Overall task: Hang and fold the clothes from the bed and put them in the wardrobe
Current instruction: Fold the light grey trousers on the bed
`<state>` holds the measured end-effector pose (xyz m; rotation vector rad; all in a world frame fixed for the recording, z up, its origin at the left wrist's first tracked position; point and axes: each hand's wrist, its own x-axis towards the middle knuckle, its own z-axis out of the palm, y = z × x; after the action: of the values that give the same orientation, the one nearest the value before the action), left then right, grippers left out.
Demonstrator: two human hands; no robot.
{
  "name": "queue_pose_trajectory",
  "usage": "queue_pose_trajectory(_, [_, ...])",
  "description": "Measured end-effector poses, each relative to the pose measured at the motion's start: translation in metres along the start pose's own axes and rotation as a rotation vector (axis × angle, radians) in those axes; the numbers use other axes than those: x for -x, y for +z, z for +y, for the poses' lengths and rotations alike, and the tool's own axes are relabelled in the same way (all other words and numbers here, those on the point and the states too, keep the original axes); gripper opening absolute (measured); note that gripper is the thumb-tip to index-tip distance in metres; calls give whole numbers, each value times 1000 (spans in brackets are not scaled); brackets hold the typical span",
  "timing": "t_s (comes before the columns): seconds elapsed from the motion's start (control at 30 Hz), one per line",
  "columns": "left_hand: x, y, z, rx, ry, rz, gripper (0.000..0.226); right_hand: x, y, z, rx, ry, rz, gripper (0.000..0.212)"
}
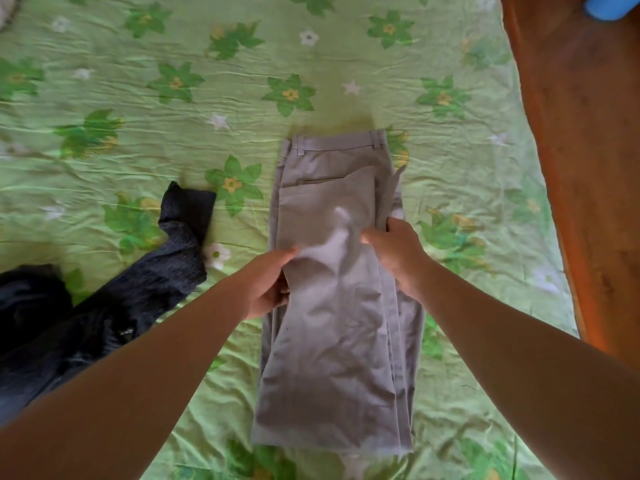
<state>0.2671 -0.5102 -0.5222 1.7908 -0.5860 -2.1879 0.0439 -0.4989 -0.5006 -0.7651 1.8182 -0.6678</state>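
Grey trousers point(332, 289); green flowered sheet point(138, 133); dark navy garment point(104, 306).

Soft, even daylight fills the view, bright enough to show the green bedsheet point(138, 150) clearly, with a warm yellowish cast. A dim, smeared shadow lies on the sheet just beyond the waistband of the grey trousers point(329, 341). A pale, washed-out patch glares on the cloth between the left hand point(268, 285) and the right hand point(398, 258). Both hands and the flower print are soft with motion blur. The dark garment point(104, 306) at the left loses most of its detail in blackness. The wide lens bends the edge of the brown floor point(571, 150) at the right and swells the forearms toward the lower corners.
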Motion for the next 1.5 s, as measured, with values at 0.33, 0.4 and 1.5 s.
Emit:
queue_pose_trajectory(0.33, [9, -18, 12, 252, 29, -210, 53, -10, -31, -34, -305, 80, -280, 33])
queue_pose_trajectory(0.4, [12, -15, 21, 250, 65, -190, 41, -9, -34, -45, -322, 12, -289, 41])
queue_pose_trajectory(1.5, [6, -22, -42, -138, 379, 76, 49, 74, -8, 114, 41, 458, -354, 71])
